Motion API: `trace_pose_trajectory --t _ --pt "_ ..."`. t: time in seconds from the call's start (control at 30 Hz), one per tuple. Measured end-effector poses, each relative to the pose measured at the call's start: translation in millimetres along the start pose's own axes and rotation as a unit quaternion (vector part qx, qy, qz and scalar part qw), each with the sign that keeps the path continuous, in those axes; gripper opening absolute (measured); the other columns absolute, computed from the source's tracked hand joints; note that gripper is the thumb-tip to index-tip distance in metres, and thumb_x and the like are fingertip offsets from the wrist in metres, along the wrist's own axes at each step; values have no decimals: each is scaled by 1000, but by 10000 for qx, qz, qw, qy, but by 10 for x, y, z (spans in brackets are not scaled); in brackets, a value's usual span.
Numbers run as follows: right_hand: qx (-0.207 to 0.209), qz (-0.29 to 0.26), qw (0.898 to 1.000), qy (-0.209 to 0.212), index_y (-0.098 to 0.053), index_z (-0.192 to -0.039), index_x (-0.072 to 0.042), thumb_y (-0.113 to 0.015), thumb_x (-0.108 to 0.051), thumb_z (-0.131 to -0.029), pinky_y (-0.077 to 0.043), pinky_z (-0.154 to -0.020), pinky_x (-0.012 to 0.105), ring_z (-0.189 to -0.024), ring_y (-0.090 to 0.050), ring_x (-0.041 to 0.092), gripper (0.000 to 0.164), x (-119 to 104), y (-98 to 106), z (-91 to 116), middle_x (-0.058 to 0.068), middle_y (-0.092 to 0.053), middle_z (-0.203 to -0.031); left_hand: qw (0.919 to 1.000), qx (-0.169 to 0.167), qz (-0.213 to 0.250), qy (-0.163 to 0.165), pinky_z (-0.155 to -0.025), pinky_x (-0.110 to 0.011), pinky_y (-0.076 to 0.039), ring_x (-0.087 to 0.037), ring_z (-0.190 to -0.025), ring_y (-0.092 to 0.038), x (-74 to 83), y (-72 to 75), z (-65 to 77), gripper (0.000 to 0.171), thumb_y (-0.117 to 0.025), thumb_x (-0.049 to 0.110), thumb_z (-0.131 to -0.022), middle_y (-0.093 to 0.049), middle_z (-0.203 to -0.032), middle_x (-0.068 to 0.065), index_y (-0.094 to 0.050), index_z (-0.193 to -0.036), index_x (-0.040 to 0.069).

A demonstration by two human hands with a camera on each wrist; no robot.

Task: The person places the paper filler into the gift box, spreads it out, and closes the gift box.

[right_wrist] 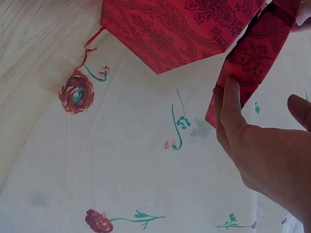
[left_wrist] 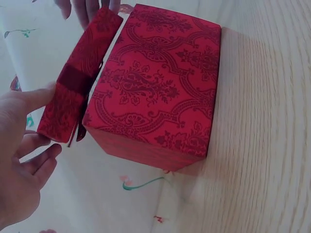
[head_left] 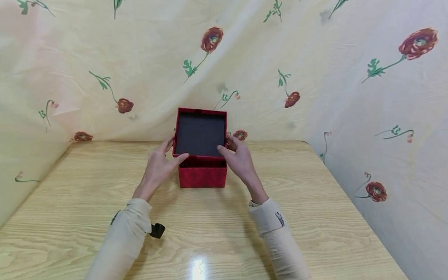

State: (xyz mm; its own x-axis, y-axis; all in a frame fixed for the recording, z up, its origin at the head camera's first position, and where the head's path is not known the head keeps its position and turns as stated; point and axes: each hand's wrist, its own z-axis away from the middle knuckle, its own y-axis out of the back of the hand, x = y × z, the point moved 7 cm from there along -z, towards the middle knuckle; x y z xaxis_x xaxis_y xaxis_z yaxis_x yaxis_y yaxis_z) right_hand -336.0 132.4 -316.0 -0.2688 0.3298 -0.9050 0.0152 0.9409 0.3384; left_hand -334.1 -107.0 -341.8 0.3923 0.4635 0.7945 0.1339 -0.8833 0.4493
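A red patterned box (head_left: 203, 177) stands on the table, its top uncovered. Above it, tilted so its dark inside faces the head camera, is the box's lid (head_left: 200, 134). My left hand (head_left: 158, 167) holds the lid's left side, thumb at the front edge and fingers at the side. On the opposite side my right hand (head_left: 241, 158) holds the lid, its fingers laid along the outer wall. In the left wrist view, a dark ribbon band (left_wrist: 75, 80) crosses the lid's wall. What lies inside the box is hidden.
The wooden table (head_left: 312, 219) ends at a flower-printed cloth (head_left: 147, 68) hanging behind and at both sides. A small black object (head_left: 157, 230) shows beside the left sleeve. A red cord (right_wrist: 87, 51) hangs by the box in the right wrist view.
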Motion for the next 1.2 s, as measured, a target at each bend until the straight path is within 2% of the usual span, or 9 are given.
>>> trace_pose_trajectory --t 0.2,0.37,0.47,0.6,0.7,0.9,1.03,1.2 --pt "145 -235 9996 -19 -39 -158 0 -66 -16 -100 -50 -102 47 -129 -55 35 66 -48 14 -24 20 -53 -143 9982 343 -200 -446 -114 -59 -32 -42 -140 -45 83 3 -17 81 -82 19 -91 -51 -150 -23 -40 -158 1" --pt "37 -291 9996 -5 -32 -161 -2 -66 -18 -100 -51 -100 48 -127 -52 36 72 -36 -3 -55 19 -49 -140 9962 517 -251 -660 -107 -59 -40 -43 -129 -51 129 12 -36 78 -81 19 -92 -55 -148 -20 -42 -159 9" --pt "2 -410 9991 -65 -33 -161 -3 -67 -20 -99 -49 -102 49 -130 -50 37 73 -20 1 -69 19 -48 -143 9973 480 73 -548 -106 -55 -45 -39 -129 -55 141 17 -52 75 -79 24 -94 -54 -151 -16 -43 -159 11" --pt "33 -706 9975 -35 -38 -158 -5 -68 -20 -98 -47 -106 48 -132 -49 36 68 -26 7 -84 18 -47 -145 9973 322 612 -241 -111 -53 -42 -36 -137 -51 136 5 -70 74 -75 35 -97 -49 -156 -14 -42 -159 11" --pt "122 -818 9965 96 -41 -154 -4 -69 -20 -98 -47 -106 48 -131 -50 36 64 -36 8 -95 18 -47 -144 9958 298 855 -150 -113 -52 -40 -37 -140 -47 146 2 -85 75 -70 41 -99 -45 -157 -15 -39 -159 9" --pt "251 -567 9971 439 -37 -157 -6 -71 -28 -99 -48 -104 49 -130 -52 35 71 -49 -3 -116 17 -52 -141 9947 303 936 -306 -116 -50 -36 -38 -140 -44 196 0 -127 79 -60 46 -103 -38 -155 -18 -28 -164 8" --pt "269 -593 9960 617 -36 -157 -4 -68 -33 -101 -47 -105 49 -129 -52 36 71 -59 -8 -123 19 -51 -140 9918 356 1155 -427 -116 -48 -36 -36 -139 -45 220 18 -153 71 -53 47 -106 -39 -152 -17 -35 -161 6" --pt "438 -1048 9911 696 -40 -142 4 -60 -36 -104 -48 -102 45 -120 -56 33 59 -45 9 -143 22 -49 -133 9883 344 1385 -548 -116 -51 -35 -35 -143 -44 238 37 -168 62 -46 44 -109 -44 -152 -20 -42 -150 -2"
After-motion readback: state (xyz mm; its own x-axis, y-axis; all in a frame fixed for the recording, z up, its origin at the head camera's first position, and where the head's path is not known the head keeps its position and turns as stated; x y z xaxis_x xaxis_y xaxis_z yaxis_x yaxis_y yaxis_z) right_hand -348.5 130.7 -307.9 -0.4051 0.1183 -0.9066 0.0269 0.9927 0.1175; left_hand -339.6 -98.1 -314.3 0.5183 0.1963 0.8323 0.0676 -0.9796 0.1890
